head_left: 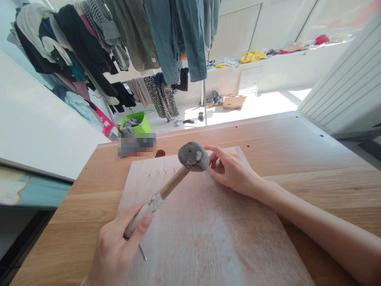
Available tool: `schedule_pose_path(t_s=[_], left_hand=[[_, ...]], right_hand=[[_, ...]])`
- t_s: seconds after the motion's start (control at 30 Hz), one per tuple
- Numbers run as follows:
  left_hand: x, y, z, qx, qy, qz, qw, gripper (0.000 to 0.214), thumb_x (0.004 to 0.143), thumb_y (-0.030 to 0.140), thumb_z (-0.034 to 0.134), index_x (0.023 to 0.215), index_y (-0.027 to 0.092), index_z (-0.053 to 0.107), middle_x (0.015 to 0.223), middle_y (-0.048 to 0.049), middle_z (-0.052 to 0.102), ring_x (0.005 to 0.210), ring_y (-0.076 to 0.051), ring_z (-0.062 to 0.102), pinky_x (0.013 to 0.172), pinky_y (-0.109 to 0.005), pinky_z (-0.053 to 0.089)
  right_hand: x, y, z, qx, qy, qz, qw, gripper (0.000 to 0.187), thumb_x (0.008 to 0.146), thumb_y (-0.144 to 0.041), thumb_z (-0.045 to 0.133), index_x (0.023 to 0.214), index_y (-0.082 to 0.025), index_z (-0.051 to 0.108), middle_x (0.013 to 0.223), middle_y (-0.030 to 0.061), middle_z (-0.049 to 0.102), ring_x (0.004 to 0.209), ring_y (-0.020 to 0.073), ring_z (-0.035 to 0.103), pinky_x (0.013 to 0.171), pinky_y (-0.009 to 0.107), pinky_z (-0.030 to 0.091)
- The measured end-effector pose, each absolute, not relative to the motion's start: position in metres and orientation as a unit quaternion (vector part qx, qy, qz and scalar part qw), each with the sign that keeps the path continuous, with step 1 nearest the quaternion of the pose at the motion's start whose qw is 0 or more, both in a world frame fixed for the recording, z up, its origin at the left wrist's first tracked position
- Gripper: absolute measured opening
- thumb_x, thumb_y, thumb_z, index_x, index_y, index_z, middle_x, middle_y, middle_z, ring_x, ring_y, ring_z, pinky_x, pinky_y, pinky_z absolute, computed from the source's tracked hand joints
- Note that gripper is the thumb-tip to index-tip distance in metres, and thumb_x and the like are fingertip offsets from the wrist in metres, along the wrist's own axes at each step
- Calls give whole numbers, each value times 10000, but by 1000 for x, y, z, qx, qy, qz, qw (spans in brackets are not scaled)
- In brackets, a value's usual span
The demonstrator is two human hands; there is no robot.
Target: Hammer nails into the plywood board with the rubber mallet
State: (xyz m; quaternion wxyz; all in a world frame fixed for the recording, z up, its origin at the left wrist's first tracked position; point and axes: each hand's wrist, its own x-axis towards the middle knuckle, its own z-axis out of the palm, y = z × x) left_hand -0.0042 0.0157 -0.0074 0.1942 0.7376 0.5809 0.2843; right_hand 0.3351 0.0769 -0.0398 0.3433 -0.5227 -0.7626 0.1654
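Note:
My left hand [116,248] is closed round the pale wooden handle of a hammer [169,186], whose grey head [193,156] is raised above a light wooden board [208,238]. A thin nail [143,252] pokes out below that hand. My right hand [229,169] rests on the board just right of the hammer head, fingers pinched together; what they hold is hidden behind the head. Several small nails [160,171] stand in a row near the board's far edge.
The board lies on a wooden workbench [312,159] with a round hole [160,153] at its far side. Beyond hang clothes on a rack [166,35], with a green basket [137,123] and shoes on the floor. A white panel [35,131] stands left.

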Motion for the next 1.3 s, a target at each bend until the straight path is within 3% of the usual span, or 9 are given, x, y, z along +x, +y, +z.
schedule_pose_path(t_s=[0.13,0.27,0.47,0.67,0.8,0.93,1.07,1.13,1.3], left_hand=[[-23,2,-16,670,643,303,214,469,924,640,619,899,196,767,506,53,536,455,-131,513,473,-239,427],[-25,-8,-21,597,688,343,231,464,936,656,597,927,205,711,532,67,508,490,-127,493,526,-249,399],[-28,-1,-20,621,662,330,258,486,951,659,568,783,212,658,517,53,502,453,-129,492,471,-239,407],[-42,7,-26,645,657,331,209,505,868,701,647,879,206,750,706,-21,734,627,-208,707,600,-254,581],[-37,2,-28,626,660,340,239,494,891,683,637,923,203,747,540,32,601,452,-156,554,453,-238,464],[-29,-5,-28,586,680,356,259,460,919,649,630,935,199,722,526,59,524,454,-125,475,471,-238,396],[-27,-6,-28,581,686,350,263,459,913,652,634,930,201,719,537,56,534,478,-123,491,499,-244,392],[-28,-6,-29,582,685,350,262,462,911,651,638,954,200,728,531,59,520,484,-130,500,502,-250,399],[-30,-5,-31,595,682,346,248,468,916,638,639,996,191,753,565,43,566,480,-132,509,483,-253,412]], right_hand=[[336,72,-36,-496,-771,83,391,331,915,-218,599,1244,-191,572,1084,86,666,836,175,667,782,333,520],[312,55,-19,-428,-814,88,384,39,989,-228,569,990,-195,589,839,22,645,719,152,606,696,299,494],[201,21,1,-287,-927,201,137,245,990,-364,616,894,-152,693,789,58,732,625,193,632,525,331,447],[146,28,1,-260,-934,227,88,168,960,-171,620,818,-163,710,800,76,759,684,202,688,477,312,414],[167,27,4,-245,-941,227,53,162,933,-138,644,791,-189,703,742,24,751,574,168,624,427,318,338],[211,22,12,-253,-947,196,26,172,841,-88,695,707,-194,679,666,6,719,478,142,513,406,337,261],[274,33,16,-364,-896,221,123,70,815,-143,712,779,-180,666,711,21,710,571,139,565,513,304,384],[306,44,10,-423,-847,234,223,98,843,-108,652,823,-204,652,756,-1,712,634,127,597,604,274,454],[354,65,-27,-542,-640,253,482,169,942,-367,664,1021,-225,709,757,2,724,663,156,658,628,290,539]])
